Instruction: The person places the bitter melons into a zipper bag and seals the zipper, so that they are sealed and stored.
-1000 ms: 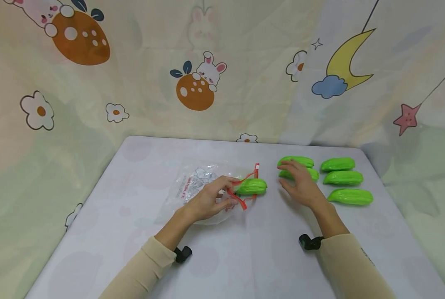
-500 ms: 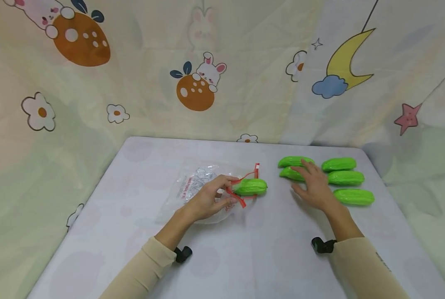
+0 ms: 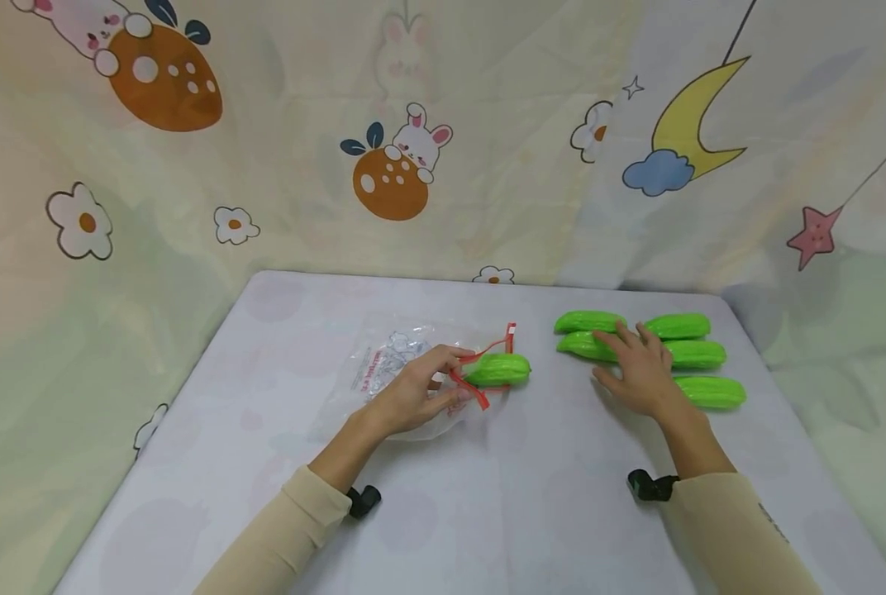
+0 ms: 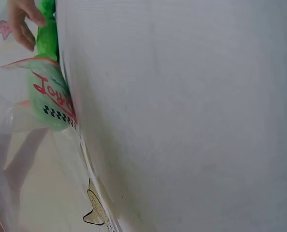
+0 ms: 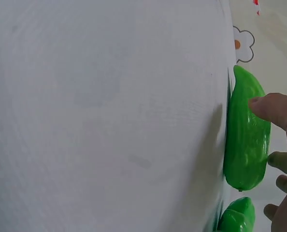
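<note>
A clear plastic bag (image 3: 372,347) with a red-edged mouth lies on the table, its mouth facing right. My left hand (image 3: 407,392) pinches the bag near that red edge. A green ridged gourd (image 3: 504,369) lies partly in the mouth, its blunt end sticking out; red lettering covers it in the left wrist view. My right hand (image 3: 642,376) is over another green gourd (image 3: 580,345), fingers spread and bent. In the right wrist view, the thumb overlaps this gourd (image 5: 246,140) and fingertips are at its other side; whether they touch cannot be told.
A gourd (image 3: 588,321) lies behind the one under my right hand. Farther right a column of green gourds (image 3: 711,392) lies, partly covered by the hand. The white-clothed table (image 3: 554,512) ends at a patterned curtain (image 3: 294,149).
My right hand has moved right and slightly down, from the left ends of the two nearer gourds to the right part of the front one. My left hand and the bag have hardly moved.
</note>
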`<move>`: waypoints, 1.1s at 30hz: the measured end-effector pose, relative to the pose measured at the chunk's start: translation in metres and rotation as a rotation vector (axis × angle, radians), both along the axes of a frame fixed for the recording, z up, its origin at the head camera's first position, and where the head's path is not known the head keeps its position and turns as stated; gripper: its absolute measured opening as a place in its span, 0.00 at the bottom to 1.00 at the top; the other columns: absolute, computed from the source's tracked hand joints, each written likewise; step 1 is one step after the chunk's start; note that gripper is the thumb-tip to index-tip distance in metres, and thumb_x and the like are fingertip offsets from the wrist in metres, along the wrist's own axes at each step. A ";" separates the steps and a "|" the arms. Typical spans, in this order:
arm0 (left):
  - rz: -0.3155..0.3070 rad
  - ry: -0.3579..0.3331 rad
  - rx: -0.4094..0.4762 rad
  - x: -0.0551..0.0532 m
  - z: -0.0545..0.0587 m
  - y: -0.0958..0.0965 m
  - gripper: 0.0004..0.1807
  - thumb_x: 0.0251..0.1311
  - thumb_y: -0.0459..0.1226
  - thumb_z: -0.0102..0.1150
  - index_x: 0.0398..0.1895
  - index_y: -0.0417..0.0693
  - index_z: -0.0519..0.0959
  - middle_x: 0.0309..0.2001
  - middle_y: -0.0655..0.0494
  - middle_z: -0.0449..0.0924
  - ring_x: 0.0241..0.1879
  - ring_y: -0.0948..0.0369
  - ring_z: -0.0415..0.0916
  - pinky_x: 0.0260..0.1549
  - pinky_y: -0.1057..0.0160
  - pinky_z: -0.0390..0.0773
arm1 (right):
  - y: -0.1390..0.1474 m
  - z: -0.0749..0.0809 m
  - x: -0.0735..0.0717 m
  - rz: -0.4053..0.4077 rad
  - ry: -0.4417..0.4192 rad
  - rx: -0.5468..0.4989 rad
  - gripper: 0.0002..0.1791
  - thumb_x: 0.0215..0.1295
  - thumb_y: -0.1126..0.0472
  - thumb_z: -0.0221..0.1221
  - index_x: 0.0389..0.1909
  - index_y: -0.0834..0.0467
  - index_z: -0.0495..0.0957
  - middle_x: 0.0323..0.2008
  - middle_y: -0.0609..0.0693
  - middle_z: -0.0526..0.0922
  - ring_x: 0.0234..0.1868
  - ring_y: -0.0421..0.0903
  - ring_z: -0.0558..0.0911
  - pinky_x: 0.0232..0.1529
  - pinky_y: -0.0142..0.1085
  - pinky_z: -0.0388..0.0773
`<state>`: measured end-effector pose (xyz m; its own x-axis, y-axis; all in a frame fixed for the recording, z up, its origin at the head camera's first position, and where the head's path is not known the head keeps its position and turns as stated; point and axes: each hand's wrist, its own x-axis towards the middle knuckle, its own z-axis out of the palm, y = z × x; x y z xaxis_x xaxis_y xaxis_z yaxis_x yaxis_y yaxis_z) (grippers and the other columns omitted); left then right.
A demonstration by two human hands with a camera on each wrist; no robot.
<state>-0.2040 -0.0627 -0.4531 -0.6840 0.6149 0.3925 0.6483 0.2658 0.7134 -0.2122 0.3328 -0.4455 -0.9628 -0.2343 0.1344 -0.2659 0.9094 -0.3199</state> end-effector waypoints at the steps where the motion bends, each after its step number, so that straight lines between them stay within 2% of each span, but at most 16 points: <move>1: -0.001 -0.004 -0.003 0.000 0.000 0.000 0.16 0.65 0.37 0.69 0.48 0.42 0.73 0.67 0.54 0.75 0.64 0.52 0.76 0.44 0.63 0.85 | 0.001 0.000 0.001 -0.004 -0.012 -0.005 0.34 0.69 0.56 0.64 0.74 0.55 0.65 0.76 0.73 0.55 0.73 0.80 0.49 0.61 0.80 0.48; 4: -0.004 -0.012 -0.011 -0.001 0.000 0.002 0.17 0.65 0.38 0.69 0.48 0.42 0.73 0.68 0.54 0.75 0.65 0.53 0.76 0.45 0.63 0.85 | 0.003 -0.004 0.003 -0.005 -0.021 -0.019 0.35 0.69 0.56 0.64 0.74 0.55 0.65 0.75 0.72 0.56 0.71 0.81 0.52 0.57 0.79 0.52; 12: -0.001 -0.030 -0.011 0.000 0.001 0.002 0.17 0.66 0.39 0.69 0.49 0.42 0.73 0.68 0.56 0.74 0.64 0.54 0.77 0.46 0.63 0.85 | 0.005 -0.013 0.003 0.029 0.061 -0.050 0.34 0.66 0.59 0.66 0.72 0.50 0.67 0.65 0.68 0.66 0.64 0.79 0.59 0.51 0.77 0.57; 16: -0.003 -0.019 -0.003 0.001 0.000 0.002 0.16 0.66 0.37 0.69 0.48 0.42 0.73 0.67 0.55 0.75 0.63 0.52 0.77 0.45 0.63 0.85 | 0.007 -0.018 0.003 0.086 0.090 -0.102 0.35 0.63 0.64 0.68 0.71 0.52 0.70 0.61 0.70 0.66 0.60 0.77 0.64 0.51 0.75 0.63; 19: 0.004 -0.004 -0.006 0.001 0.000 0.002 0.16 0.65 0.36 0.69 0.48 0.42 0.72 0.67 0.56 0.75 0.63 0.52 0.77 0.44 0.63 0.86 | 0.007 -0.020 0.003 0.138 0.084 -0.158 0.35 0.62 0.68 0.69 0.71 0.55 0.70 0.59 0.70 0.65 0.57 0.72 0.68 0.52 0.69 0.70; 24: 0.014 0.000 -0.017 0.001 0.000 0.001 0.16 0.63 0.34 0.70 0.47 0.42 0.73 0.68 0.57 0.75 0.62 0.54 0.78 0.43 0.62 0.85 | 0.007 -0.020 0.003 0.152 0.052 -0.187 0.36 0.62 0.69 0.69 0.71 0.57 0.69 0.60 0.69 0.62 0.54 0.71 0.74 0.51 0.66 0.74; 33: -0.003 -0.002 -0.008 0.000 0.001 0.001 0.16 0.65 0.35 0.69 0.48 0.42 0.73 0.68 0.56 0.75 0.63 0.52 0.77 0.45 0.62 0.85 | 0.005 -0.020 0.005 0.171 0.045 -0.186 0.41 0.57 0.70 0.72 0.73 0.60 0.67 0.65 0.67 0.62 0.59 0.72 0.73 0.55 0.68 0.74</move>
